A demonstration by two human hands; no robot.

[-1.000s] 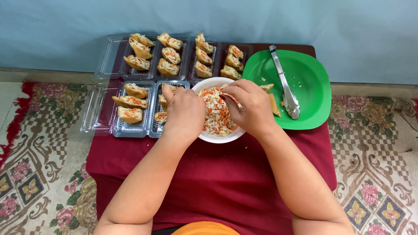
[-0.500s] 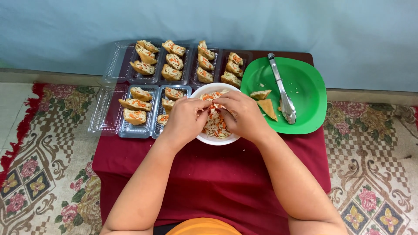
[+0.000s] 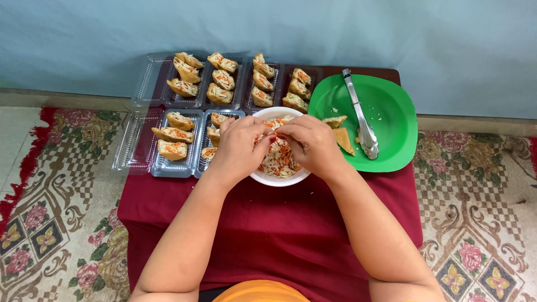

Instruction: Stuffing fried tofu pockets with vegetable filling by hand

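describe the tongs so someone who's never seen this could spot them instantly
Find the square green plastic plate at the right end of the dark red cloth-covered table. The long metal tongs lie on it, handle toward the wall. They are the only shiny metal thing there.

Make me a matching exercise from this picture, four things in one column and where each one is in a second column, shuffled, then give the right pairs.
Things:
1. metal tongs
2. white bowl
3. green plate
4. clear trays

Places:
A. under both hands, holding shredded vegetables
B. left and far side of the table, holding stuffed pieces
C. lying on the plate
D. right of the bowl, on the red cloth

Pairs: 1-C, 2-A, 3-D, 4-B
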